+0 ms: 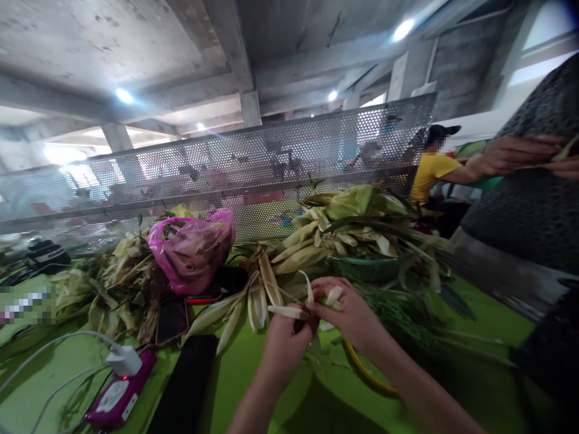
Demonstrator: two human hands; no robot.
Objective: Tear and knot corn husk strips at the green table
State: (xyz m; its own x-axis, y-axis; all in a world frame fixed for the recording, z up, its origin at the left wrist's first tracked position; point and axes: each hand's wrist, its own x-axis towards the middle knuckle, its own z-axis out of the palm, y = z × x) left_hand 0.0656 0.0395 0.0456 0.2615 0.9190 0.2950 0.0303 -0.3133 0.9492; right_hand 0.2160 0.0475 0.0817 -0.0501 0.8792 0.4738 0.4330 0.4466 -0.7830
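My left hand and my right hand meet over the green table, fingers closed in a pinch. Between them are pale strips of corn husk; one strip juts left from my left hand and another curls upward. A whitish-green husk piece shows at my right fingers. Just beyond my hands lie long loose corn husks and a large husk heap on a green basket. Partly behind my right forearm is a yellow ring.
A pink plastic bag of husks, a phone, a black case and a purple power strip with cables lie left. Feathery greens lie right. A perforated metal partition stands behind. A person stands close at right.
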